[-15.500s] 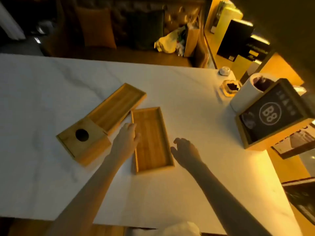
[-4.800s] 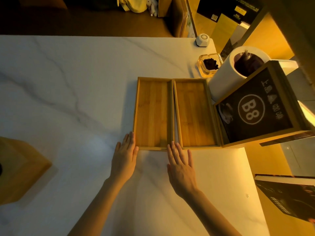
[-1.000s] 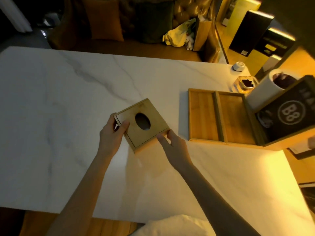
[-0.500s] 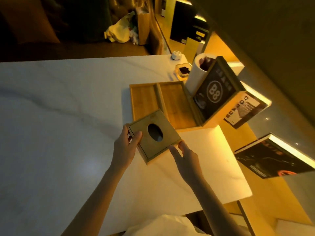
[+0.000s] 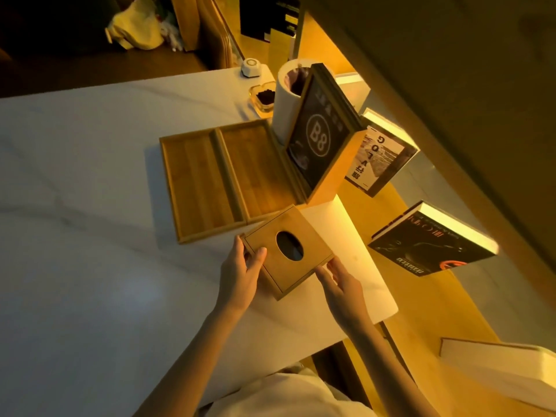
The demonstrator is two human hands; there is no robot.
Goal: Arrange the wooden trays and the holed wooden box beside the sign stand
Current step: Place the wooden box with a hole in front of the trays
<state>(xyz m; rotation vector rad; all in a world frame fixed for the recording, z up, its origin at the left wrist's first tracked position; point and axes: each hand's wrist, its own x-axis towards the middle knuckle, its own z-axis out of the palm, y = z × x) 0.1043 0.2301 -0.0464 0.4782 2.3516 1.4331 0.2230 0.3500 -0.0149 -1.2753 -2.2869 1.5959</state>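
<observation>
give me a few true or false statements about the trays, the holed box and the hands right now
1. The two wooden trays lie side by side next to the sign stand. True.
2. The holed wooden box sits inside one of the trays. False: it is at the trays' near edge, outside them.
3. Both the left hand and the right hand touch the box. True.
4. The sign reads A3. False: it reads B8.
5. The trays hold cups. False: both are empty.
</observation>
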